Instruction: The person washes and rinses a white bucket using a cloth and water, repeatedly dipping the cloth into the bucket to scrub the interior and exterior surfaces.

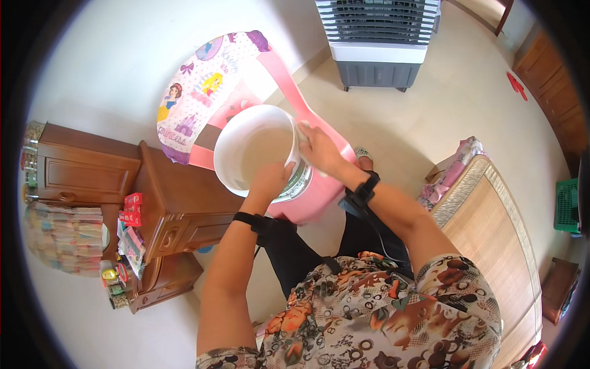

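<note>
A white plastic bucket (224,159) with cloudy liquid in it stands or is held on the seat of a pink plastic chair (288,83); whether it rests there is hidden. My left hand (269,181) reaches to the near side of the bucket, its fingers over the rim and partly inside; its grip is partly hidden. At the bucket's right side is my right hand (318,146), its fingers closed round a pale cloth (303,134) against the rim. A white cover printed with cartoon princesses (191,99) is drawn over the chair's back.
A wooden cabinet (184,184) with red boxes (132,210) stands at the left. An air cooler (380,55) on castors is beyond the chair. To the right lie a bed with a mat (488,221), a green plastic basket (566,205) and red slippers (516,86).
</note>
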A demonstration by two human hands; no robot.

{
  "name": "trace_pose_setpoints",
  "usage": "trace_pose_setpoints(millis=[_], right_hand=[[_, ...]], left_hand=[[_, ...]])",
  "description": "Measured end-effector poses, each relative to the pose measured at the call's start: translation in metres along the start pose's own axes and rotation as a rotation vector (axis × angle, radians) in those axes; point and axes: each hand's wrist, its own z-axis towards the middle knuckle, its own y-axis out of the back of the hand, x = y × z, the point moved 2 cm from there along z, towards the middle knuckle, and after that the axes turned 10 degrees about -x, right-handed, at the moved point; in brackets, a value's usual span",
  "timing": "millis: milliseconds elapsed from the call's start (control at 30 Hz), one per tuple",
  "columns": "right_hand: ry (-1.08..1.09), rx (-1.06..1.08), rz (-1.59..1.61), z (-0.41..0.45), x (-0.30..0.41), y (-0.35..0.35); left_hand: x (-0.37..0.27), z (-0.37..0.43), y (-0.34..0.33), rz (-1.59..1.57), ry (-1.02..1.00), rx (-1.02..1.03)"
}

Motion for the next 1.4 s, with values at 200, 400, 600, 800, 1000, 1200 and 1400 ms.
trace_pose_setpoints(millis=[200, 400, 600, 800, 1000, 1200, 1400], right_hand=[[0.098, -0.004, 0.146, -0.068, 0.025, 0.005], [0.024, -0.106, 0.198, -0.034, 0.02, -0.001], [-0.008, -0.13, 0.107, 0.064, -0.043, -0.013], [-0.676, 0.206, 0.878, 0.06, -0.044, -0.072], [-0.901, 0.2, 0.65, 0.021, -0.226, -0.106], [-0.959, 0.184, 0.761, -0.034, -0.169, -0.123], [-1.004, 0.008, 0.751, -0.04, -0.067, -0.069]], left_hand=[[0.005, 0.0, 0.0, -0.014, -0.002, 0.069], [-0.006, -0.001, 0.009, -0.07, -0.055, -0.084], [-0.017, 0.008, 0.01, -0.021, 0.031, 0.071], [-0.006, -0.008, 0.017, -0.034, 0.023, -0.024], [-0.043, 0.029, 0.008, -0.175, -0.125, -0.109], [-0.014, 0.004, 0.008, -0.095, -0.057, -0.13], [-0.004, -0.003, 0.008, -0.048, -0.023, -0.136]])
